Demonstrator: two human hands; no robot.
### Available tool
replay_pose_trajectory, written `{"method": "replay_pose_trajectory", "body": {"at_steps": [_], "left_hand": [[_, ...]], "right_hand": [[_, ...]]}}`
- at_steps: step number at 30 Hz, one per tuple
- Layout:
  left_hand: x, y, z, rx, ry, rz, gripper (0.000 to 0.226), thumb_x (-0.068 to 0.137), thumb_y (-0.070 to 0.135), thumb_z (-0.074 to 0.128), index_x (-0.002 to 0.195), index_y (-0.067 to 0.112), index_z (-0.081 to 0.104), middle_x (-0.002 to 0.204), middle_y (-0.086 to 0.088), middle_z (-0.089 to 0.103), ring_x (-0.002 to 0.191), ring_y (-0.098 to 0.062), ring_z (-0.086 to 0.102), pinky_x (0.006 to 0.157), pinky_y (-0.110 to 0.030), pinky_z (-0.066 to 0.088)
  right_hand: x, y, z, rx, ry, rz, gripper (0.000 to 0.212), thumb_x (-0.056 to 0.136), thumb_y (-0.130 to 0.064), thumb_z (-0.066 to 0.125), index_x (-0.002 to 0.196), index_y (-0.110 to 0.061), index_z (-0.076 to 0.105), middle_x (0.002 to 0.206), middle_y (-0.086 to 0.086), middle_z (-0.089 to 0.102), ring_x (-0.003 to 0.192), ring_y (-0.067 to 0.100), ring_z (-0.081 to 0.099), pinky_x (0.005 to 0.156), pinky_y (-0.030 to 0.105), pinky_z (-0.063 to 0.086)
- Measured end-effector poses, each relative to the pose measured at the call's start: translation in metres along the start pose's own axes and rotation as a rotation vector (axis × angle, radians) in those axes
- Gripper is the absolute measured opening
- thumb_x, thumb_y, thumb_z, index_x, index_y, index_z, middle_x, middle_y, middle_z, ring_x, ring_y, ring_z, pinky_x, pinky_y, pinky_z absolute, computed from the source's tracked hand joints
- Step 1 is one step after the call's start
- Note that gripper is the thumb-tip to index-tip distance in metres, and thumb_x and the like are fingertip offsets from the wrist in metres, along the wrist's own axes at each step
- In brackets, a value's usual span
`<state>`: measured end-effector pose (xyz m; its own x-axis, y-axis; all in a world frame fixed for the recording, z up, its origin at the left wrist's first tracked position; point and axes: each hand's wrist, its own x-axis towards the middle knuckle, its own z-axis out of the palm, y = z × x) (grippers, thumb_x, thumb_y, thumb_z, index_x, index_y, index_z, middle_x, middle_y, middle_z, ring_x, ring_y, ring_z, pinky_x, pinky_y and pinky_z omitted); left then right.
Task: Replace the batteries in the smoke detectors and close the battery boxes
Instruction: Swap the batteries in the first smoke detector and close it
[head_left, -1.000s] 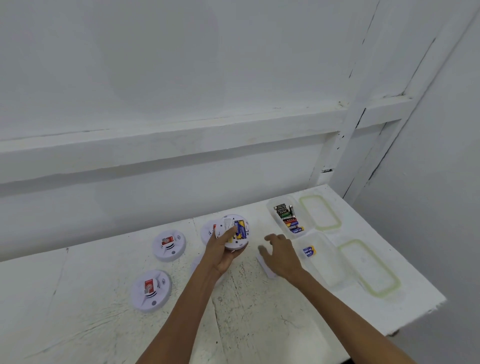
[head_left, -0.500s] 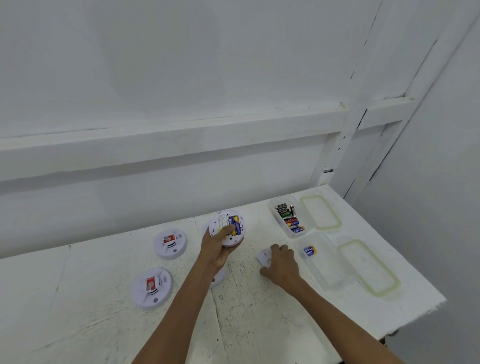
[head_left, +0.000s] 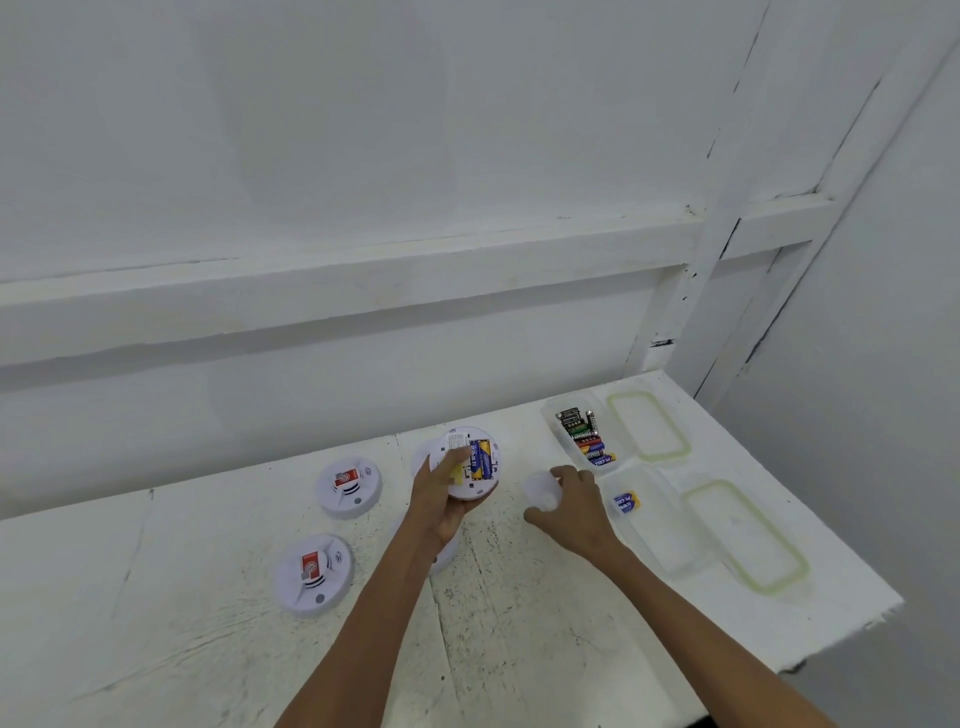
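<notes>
Lying nearest on the white tabletop (head_left: 519, 649), at left, is one face-up detector (head_left: 314, 574); a second face-up detector (head_left: 349, 486) lies just beyond it. The left hand (head_left: 441, 501) grips a third, the held detector (head_left: 470, 462), back side up, with its battery bay uncovered and blue cells (head_left: 480, 460) seated. Two more white discs are partly hidden: one under the left forearm (head_left: 447, 558), one behind the held unit (head_left: 422, 457). The right hand (head_left: 571, 512), apart from the left, curls around a white cover (head_left: 540, 488). At right stand two clear boxes: the near box (head_left: 665, 535) holds blue-and-yellow cells (head_left: 626, 503), and the far box (head_left: 571, 402) holds assorted batteries (head_left: 587, 436). Two green-rimmed lids, the near lid (head_left: 743, 535) and the far lid (head_left: 648, 426), lie just beside them.
</notes>
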<state>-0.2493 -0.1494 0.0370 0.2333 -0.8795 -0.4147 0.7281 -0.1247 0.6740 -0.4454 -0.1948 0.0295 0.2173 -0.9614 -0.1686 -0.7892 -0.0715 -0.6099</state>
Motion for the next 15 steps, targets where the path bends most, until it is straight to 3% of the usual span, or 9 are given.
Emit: {"method": "replay_pose_trajectory", "body": {"at_steps": [3, 5, 8, 12, 15], "left_hand": [[0.001, 0.002, -0.002, -0.075, 0.004, -0.078, 0.053, 0.101, 0.042, 0.054, 0.141, 0.008, 0.057, 0.139, -0.023, 0.061, 0.125, -0.041, 0.057, 0.092, -0.052, 0.055], [0.001, 0.003, -0.005, -0.145, 0.005, -0.103, 0.058, 0.103, 0.053, 0.039, 0.138, 0.011, 0.059, 0.137, -0.021, 0.061, 0.126, -0.043, 0.054, 0.095, -0.054, 0.051], [0.001, 0.002, -0.010, -0.193, 0.006, -0.108, 0.058, 0.103, 0.051, 0.032, 0.136, 0.013, 0.060, 0.135, -0.021, 0.062, 0.122, -0.045, 0.055, 0.093, -0.056, 0.049], [-0.001, 0.000, -0.011, -0.156, 0.016, -0.122, 0.051, 0.101, 0.033, 0.032, 0.137, 0.012, 0.061, 0.137, -0.022, 0.062, 0.123, -0.044, 0.055, 0.093, -0.055, 0.051], [-0.005, 0.000, -0.006, -0.117, -0.009, -0.139, 0.046, 0.107, 0.039, 0.034, 0.126, 0.012, 0.065, 0.126, -0.020, 0.067, 0.114, -0.041, 0.059, 0.094, -0.053, 0.049]], "right_hand": [[0.002, -0.007, -0.009, 0.097, 0.028, -0.043, 0.079, 0.067, -0.038, 0.082, 0.135, -0.015, 0.048, 0.126, 0.003, 0.053, 0.106, 0.018, 0.055, 0.082, 0.027, 0.048], [0.002, -0.011, -0.015, 0.150, 0.060, -0.092, 0.074, 0.068, -0.035, 0.081, 0.133, -0.015, 0.054, 0.122, 0.003, 0.060, 0.100, 0.016, 0.058, 0.075, 0.022, 0.045], [0.001, -0.014, -0.021, 0.240, 0.110, -0.147, 0.066, 0.072, -0.024, 0.083, 0.133, -0.016, 0.057, 0.122, 0.002, 0.065, 0.099, 0.015, 0.060, 0.074, 0.018, 0.046], [0.001, -0.016, -0.026, 0.267, 0.183, -0.179, 0.073, 0.073, -0.024, 0.083, 0.139, -0.013, 0.054, 0.130, 0.002, 0.063, 0.108, 0.018, 0.060, 0.084, 0.025, 0.050], [0.002, -0.025, -0.033, 0.299, 0.197, -0.265, 0.067, 0.075, -0.024, 0.083, 0.137, -0.012, 0.058, 0.130, 0.000, 0.065, 0.109, 0.014, 0.062, 0.090, 0.026, 0.054]]}}
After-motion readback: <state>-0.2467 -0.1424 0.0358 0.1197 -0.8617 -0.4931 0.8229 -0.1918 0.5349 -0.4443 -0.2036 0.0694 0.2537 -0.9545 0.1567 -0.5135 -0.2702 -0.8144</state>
